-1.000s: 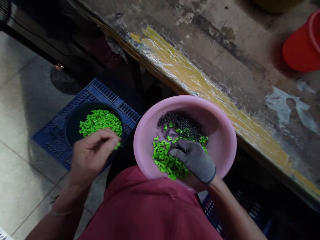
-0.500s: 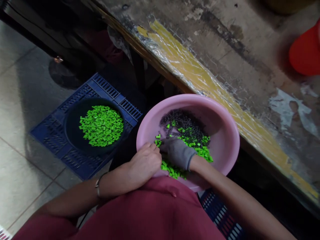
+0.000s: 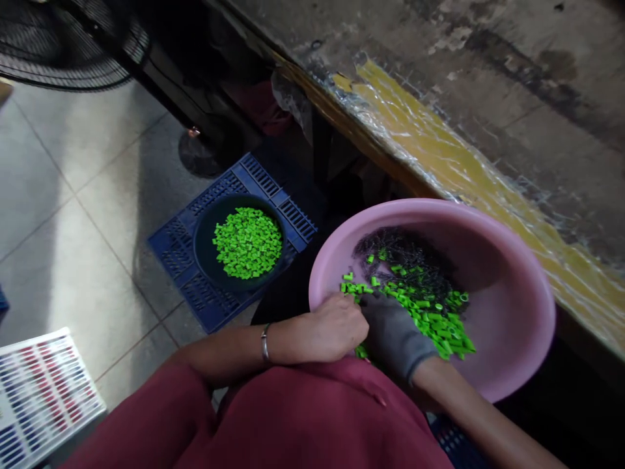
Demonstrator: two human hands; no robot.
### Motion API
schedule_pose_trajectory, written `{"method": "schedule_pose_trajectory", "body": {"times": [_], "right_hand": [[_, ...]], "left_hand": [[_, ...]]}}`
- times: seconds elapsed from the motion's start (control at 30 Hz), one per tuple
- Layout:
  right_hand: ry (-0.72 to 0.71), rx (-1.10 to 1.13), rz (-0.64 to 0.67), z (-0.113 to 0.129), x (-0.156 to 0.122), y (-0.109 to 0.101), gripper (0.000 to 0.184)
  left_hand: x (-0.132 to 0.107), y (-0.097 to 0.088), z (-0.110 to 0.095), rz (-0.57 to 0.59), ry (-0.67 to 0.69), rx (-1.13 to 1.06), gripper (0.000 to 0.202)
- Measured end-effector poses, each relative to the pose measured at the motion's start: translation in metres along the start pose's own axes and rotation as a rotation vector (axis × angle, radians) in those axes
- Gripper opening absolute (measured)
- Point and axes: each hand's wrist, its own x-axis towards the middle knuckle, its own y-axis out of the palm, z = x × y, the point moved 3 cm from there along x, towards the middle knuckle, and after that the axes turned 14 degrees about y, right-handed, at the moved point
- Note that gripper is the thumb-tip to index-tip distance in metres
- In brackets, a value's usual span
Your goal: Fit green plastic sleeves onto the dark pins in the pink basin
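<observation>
A pink basin [image 3: 517,352] rests on my lap and holds small green plastic pieces [image 3: 430,316] mixed with a dark heap of small metal parts [image 3: 415,251]. My bare left hand [image 3: 332,329] is curled at the basin's near rim, its fingertips pinched among the green pieces. My right hand [image 3: 393,335], in a grey glove, lies closed in the basin right beside it, and the two touch. What either hand grips is hidden. A black bowl [image 3: 208,244] of sorted green pieces [image 3: 249,241] sits on a blue crate [image 3: 178,251] on the floor to my left.
A worn wooden workbench [image 3: 488,85] with a yellow taped edge [image 3: 439,156] runs along the right. A fan [image 3: 63,45] stands at the top left. A white crate [image 3: 43,391] lies on the tiled floor at the lower left.
My left hand has come back from the black bowl to the pink basin and joined the gloved right hand. The view has shifted, so the fan and the white crate now show.
</observation>
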Motion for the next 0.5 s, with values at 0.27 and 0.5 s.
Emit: {"method": "schedule_pose_trajectory", "body": {"times": [0.27, 0.5], "right_hand": [[0.036, 0.021, -0.029, -0.006, -0.006, 0.002, 0.023], [0.055, 0.168, -0.103, -0.018, -0.013, 0.009, 0.020]], "left_hand": [[0.009, 0.007, 0.000, 0.096, 0.040, -0.105, 0.020], [0.007, 0.001, 0.000, 0.076, 0.027, -0.134, 0.014]]}}
